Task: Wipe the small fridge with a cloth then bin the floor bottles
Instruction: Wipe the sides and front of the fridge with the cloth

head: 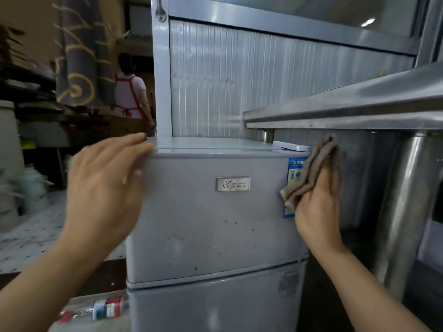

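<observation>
A small grey two-door fridge (211,224) stands in front of me, with a metal name badge on its upper door and a blue label at the door's right edge. My left hand (105,185) rests with straight fingers on the fridge's top left corner. My right hand (316,204) presses a folded grey-brown cloth (314,171) flat against the upper door's right edge, over the blue label. Bottles (103,310) with red, white and green labels lie on the floor at the fridge's lower left.
A steel table (359,109) with thick round legs stands close on the right, its edge just above the fridge top. A ribbed metal cabinet (227,80) rises behind. A person in a red apron (130,97) stands far back left. Jugs sit on the tiled floor at left.
</observation>
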